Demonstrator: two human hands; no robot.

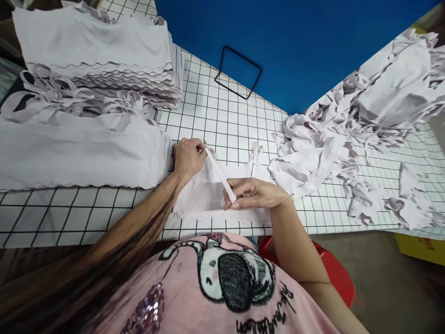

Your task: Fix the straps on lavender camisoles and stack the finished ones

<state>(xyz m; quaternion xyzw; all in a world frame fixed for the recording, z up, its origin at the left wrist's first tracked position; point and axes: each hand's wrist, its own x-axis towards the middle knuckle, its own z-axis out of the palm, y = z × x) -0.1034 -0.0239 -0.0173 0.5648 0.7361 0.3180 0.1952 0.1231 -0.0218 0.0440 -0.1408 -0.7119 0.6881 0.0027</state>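
Observation:
A pale garment (201, 197) with thin straps lies flat on the table in front of me. Between my two hands runs one of its straps (219, 172), stretched on a slant. My left hand (189, 157) pinches the far end of that strap, next to the folded stack. Lower and to the right, my right hand (255, 192) has its thumb and fingers closed on the near end. A second strap (255, 155) stands in a loop beyond my right hand. My hands and forearms cover part of the garment.
Folded strapped garments (76, 150) are stacked at left, with another tall stack (100, 44) behind. Loose pale cloth pieces (320, 144) pile up on the right of the grid-patterned tablecloth (205, 99). A black wire frame (239, 72) stands near the blue panel (278, 41). Below is a red stool (333, 273).

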